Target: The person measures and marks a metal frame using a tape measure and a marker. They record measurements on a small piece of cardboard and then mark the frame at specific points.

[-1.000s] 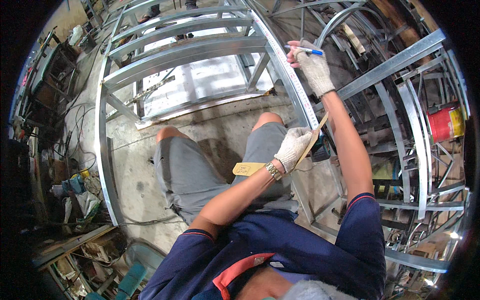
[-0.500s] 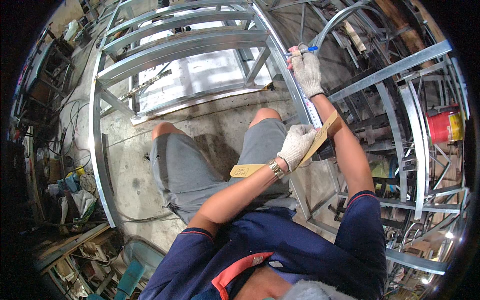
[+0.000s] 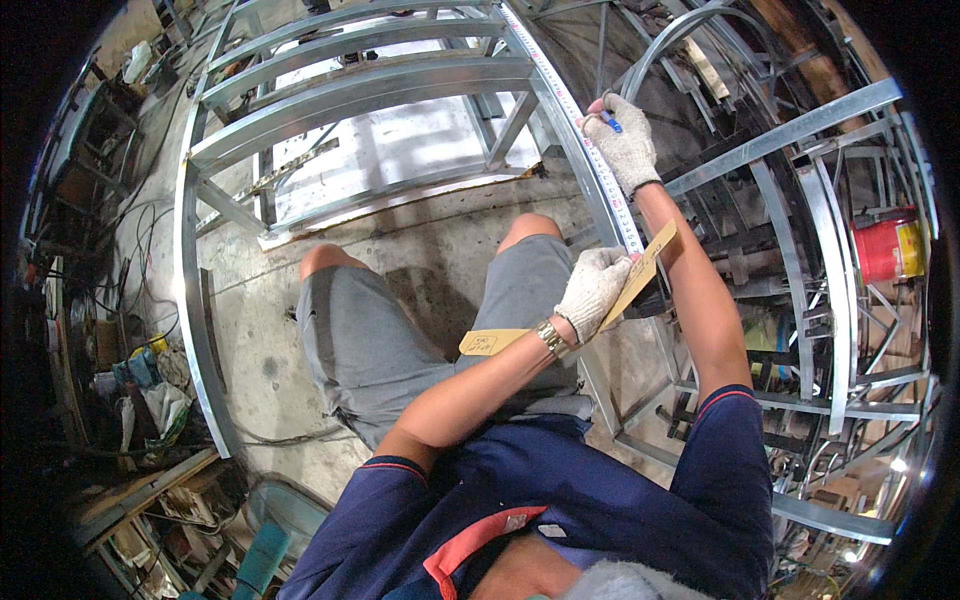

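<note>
- Measuring tape (image 3: 600, 175) runs along curved steel frame rail (image 3: 560, 120), upper centre of frame.
- Left hand (image 3: 592, 290), gloved, closed around wooden square (image 3: 640, 275), pressing it against rail at centre right.
- Right hand (image 3: 625, 145), gloved, pinches blue pen (image 3: 610, 122), tip at tape.
- Red bucket (image 3: 885, 250) far right.

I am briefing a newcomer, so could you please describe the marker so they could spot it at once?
Follow the curved steel frame rail carrying the measuring tape to the gloved right hand on it. The marker is the small blue tip poking from that fist, the only blue thing among grey metal.
</note>
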{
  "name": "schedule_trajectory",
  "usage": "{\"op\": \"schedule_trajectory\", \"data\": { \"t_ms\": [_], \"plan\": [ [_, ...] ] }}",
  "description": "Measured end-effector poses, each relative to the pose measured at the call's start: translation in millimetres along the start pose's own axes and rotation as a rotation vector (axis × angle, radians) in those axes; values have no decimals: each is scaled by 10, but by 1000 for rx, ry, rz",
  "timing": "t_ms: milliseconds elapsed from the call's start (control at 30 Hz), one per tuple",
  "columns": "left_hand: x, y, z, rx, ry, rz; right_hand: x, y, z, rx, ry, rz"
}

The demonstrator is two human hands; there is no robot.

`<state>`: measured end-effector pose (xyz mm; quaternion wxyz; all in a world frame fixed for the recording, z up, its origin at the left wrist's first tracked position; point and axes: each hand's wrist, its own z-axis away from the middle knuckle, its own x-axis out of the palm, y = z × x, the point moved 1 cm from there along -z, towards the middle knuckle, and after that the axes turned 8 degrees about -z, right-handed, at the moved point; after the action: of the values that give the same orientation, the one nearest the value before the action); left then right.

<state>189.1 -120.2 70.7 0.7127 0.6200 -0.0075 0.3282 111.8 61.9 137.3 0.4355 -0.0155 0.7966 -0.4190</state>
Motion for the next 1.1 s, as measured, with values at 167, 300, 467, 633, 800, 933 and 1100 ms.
{"op": "schedule_trajectory", "data": {
  "t_ms": [167, 300, 467, 633, 800, 933, 1100],
  "plan": [
    [0, -18, 31, -130, 11, 36, 50, 60, 28, -82, -12, 57],
    [24, -24, 38, -36, 36, 24, 81, 39, 36, -111, 17, 144],
    [36, -15, 42, -38, 29, -22, 171, 4, 109, -338, 129, 210],
    [45, -26, 21, -19, 10, -57, 177, -9, 110, -259, 122, 178],
    [47, -61, -24, 0, 3, -110, 74, -52, 10, -127, 29, 111],
    [63, -41, -32, -8, 0, -104, 120, -121, 12, -227, 71, 101],
    [48, 4, -26, 9, -5, -125, 198, -126, 83, -216, 132, -212]
  ]
}}
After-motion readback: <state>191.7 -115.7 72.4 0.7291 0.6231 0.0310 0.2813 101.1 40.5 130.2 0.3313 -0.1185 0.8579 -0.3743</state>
